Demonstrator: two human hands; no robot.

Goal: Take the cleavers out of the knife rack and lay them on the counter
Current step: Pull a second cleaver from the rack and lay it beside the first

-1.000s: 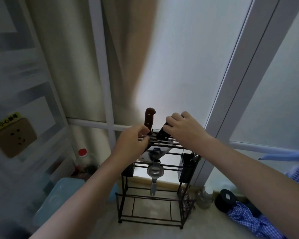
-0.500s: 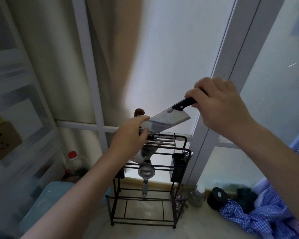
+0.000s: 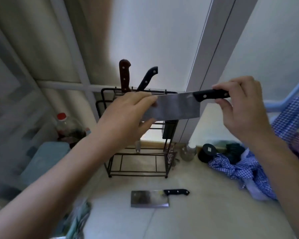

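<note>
I hold a black-handled cleaver [image 3: 176, 107] level in the air, in front of the black wire knife rack [image 3: 136, 163]. My right hand [image 3: 240, 109] grips its handle. My left hand [image 3: 126, 116] pinches the far end of the blade. Two knives stand in the rack's top: one with a brown handle [image 3: 124, 75], one with a black handle [image 3: 148, 78]. A second cleaver [image 3: 150, 198] lies flat on the pale counter [image 3: 205, 213] in front of the rack, handle to the right.
A red-capped bottle [image 3: 66, 126] and a blue container [image 3: 43, 159] stand left of the rack. To the right are a glass jar [image 3: 188, 152], a round black object [image 3: 208, 152] and blue checked cloth [image 3: 245, 171]. A patterned cloth [image 3: 78, 219] lies front left.
The cleaver has come out of the rack and swung from tilted to level, lower and to the right. My left hand moved from the rack onto the blade. The view tilted down.
</note>
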